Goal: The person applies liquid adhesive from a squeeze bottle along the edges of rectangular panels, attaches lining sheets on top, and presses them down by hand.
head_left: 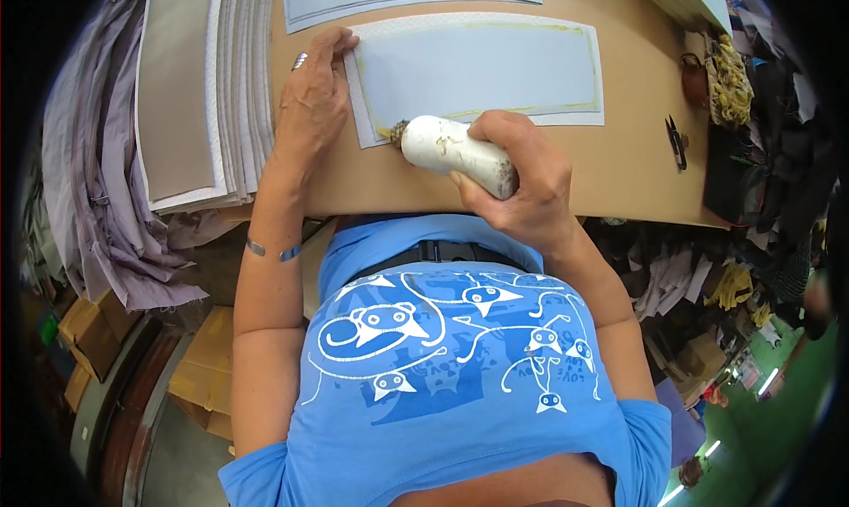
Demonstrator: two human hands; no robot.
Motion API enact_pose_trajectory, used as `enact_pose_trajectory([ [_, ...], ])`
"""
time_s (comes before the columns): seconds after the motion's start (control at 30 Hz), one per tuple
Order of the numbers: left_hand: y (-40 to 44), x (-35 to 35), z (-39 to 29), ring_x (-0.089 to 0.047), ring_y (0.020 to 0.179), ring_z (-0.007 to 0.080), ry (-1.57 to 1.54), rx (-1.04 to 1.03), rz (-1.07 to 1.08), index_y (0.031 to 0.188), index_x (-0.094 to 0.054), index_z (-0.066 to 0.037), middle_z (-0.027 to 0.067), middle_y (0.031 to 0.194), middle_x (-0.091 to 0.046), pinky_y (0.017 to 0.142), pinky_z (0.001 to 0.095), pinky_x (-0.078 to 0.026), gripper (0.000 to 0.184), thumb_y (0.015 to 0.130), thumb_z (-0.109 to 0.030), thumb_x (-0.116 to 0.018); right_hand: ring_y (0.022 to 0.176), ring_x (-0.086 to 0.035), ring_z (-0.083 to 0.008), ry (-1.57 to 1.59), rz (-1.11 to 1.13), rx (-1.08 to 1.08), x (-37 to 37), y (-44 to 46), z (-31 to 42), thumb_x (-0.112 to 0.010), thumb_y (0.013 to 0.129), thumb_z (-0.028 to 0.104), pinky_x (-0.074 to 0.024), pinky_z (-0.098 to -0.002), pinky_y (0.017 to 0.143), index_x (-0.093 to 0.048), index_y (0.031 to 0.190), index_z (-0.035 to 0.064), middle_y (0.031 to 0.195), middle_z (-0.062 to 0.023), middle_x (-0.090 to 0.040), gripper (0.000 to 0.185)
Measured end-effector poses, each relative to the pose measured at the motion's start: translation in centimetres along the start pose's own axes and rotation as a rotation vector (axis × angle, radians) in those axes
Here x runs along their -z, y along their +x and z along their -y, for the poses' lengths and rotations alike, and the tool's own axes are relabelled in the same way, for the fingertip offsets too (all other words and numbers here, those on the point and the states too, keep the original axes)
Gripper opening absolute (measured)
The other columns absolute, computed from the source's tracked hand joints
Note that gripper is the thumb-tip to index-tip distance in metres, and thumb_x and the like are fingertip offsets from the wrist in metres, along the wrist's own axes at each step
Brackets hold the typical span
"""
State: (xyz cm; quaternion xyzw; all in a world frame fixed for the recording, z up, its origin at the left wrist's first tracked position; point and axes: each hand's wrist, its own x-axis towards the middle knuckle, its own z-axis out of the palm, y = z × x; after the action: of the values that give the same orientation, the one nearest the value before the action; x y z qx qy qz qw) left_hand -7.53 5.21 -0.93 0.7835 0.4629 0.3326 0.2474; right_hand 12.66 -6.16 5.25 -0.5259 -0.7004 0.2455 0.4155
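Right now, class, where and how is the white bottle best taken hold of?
I would wrap the right hand around the smooth, thick body of the white bottle, toward its base, coming from the right. The bottle leans with its crusted nozzle pointing left at the light blue sheet, so that grip should keep fingers off the messy end.

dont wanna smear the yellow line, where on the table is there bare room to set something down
Between the blue panel and black snips, the table looks bare, right of the right hand. Crowded: left, stacked sheets; far right, a yellow clump.
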Motion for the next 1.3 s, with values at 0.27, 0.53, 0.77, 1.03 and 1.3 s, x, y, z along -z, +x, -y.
enact_pose_trajectory([
  [0.27,0.1,-0.2,0.2,-0.061,0.092,0.0293,-0.021,0.031,0.007,0.109,-0.049,-0.005,0.0143,0.102,-0.062,0.08,0.0347,-0.049,0.032,0.08,0.008,-0.047,0.077,-0.06,-0.0239,0.017,-0.029,-0.038,0.3,-0.5,-0.3,-0.074,0.06,0.002,-0.0499,-0.0307,0.066,-0.055,0.098,0.0019,0.089,-0.0132,-0.06,0.042],
  [0.53,0.2,-0.1,-0.4,-0.06,0.091,0.0293,0.096,0.02,0.059,0.112,-0.05,-0.003,0.0138,0.101,-0.061,0.081,0.0349,-0.048,0.041,0.074,-0.007,-0.064,0.073,-0.061,-0.0215,-0.085,-0.36,-0.388,5.0,-1.8,-2.5,-0.073,0.065,0.007,-0.0503,-0.03,0.063,-0.057,0.098,0.0033,0.089,-0.0114,-0.061,0.037],
  [0.77,0.1,0.0,-1.2,-0.056,0.097,0.0291,0.201,0.007,0.092,0.113,-0.05,-0.003,0.0148,0.104,-0.059,0.084,0.0368,-0.046,0.048,0.069,-0.012,-0.069,0.081,-0.061,-0.0202,-0.31,-0.293,-0.163,3.7,-2.2,-2.3,-0.073,0.064,0.002,-0.05,-0.0308,0.07,-0.056,0.1,0.0017,0.093,-0.0113,-0.061,0.04],
  [1.03,0.4,0.1,-1.7,-0.056,0.096,0.0304,0.269,0.004,0.127,0.114,-0.05,-0.003,0.0156,0.104,-0.057,0.084,0.0368,-0.046,0.049,0.069,-0.014,-0.069,0.081,-0.06,-0.0209,-0.432,-0.366,-0.086,4.7,-2.5,-3.6,-0.073,0.066,0.004,-0.0496,-0.0315,0.071,-0.057,0.1,0.0022,0.092,-0.0112,-0.061,0.038],
  [1.3,0.6,0.1,-2.3,-0.055,0.095,0.0317,0.305,0.003,0.17,0.113,-0.049,-0.005,0.0159,0.104,-0.056,0.081,0.0389,-0.046,0.048,0.069,-0.014,-0.067,0.072,-0.059,-0.0195,-0.234,-0.452,-0.267,6.2,-3.4,-4.9,-0.074,0.065,0.008,-0.0478,-0.0302,0.062,-0.057,0.094,0.0021,0.084,-0.0096,-0.06,0.034],
])
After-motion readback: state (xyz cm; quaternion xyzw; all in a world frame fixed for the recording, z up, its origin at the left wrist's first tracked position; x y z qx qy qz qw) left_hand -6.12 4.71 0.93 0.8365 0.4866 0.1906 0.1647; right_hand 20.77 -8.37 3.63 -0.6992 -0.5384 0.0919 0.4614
